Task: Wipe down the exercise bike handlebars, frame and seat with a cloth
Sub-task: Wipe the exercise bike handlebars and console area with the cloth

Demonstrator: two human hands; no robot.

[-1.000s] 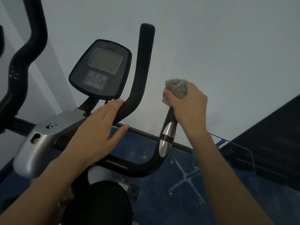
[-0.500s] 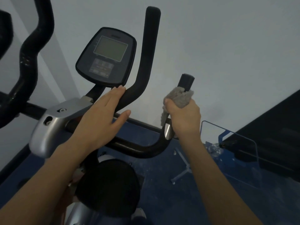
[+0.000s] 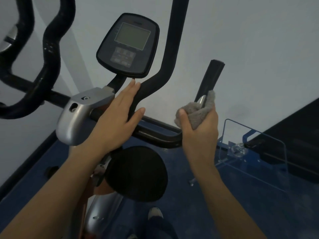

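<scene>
Nearest the camera, below the console [image 3: 128,44], the black seat [image 3: 138,173] sits unwiped, as far as I can judge. Past it, the left hand [image 3: 115,121] lies flat on the inner handlebar [image 3: 151,87] just beneath the console, fingers straight, thumb spread, steadying rather than gripping. To the right of the console, the right hand [image 3: 198,130] has its fingers curled tight around the grey cloth [image 3: 196,111], which is wrapped on the short handlebar grip [image 3: 209,80] at its silver sensor. The cloth is bunched, so it could ride over the sensor and skip its edges. Loose folds beside the thumb might slip free on a fast stroke. With the left palm only resting, a hard push could rock the bike.
</scene>
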